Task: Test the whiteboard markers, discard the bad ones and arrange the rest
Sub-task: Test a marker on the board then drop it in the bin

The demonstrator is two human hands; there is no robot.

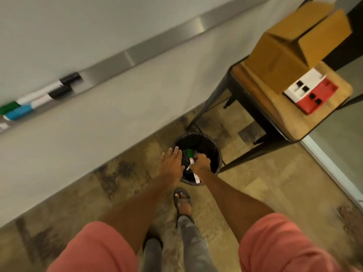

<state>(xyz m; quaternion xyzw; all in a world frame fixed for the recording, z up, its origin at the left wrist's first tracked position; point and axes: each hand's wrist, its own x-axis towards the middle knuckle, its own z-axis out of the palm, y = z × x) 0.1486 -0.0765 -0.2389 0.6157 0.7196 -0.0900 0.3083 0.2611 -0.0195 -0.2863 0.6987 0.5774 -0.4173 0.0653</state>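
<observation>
Markers judged bad seem to be on their way out: the right hand (202, 163) hangs over the black waste bin (218, 154) on the floor, its fingers (200, 157) curled round a green-capped marker (190, 154) and a white-barrelled one (196, 176), held above the opening so they would drop straight in. The left hand (171, 163) hovers at the bin's near rim, fingers (175, 152) straight and close together, holding nothing. Other markers (39, 97) lie side by side on the whiteboard tray (137, 54), probably the keepers awaiting arranging.
</observation>
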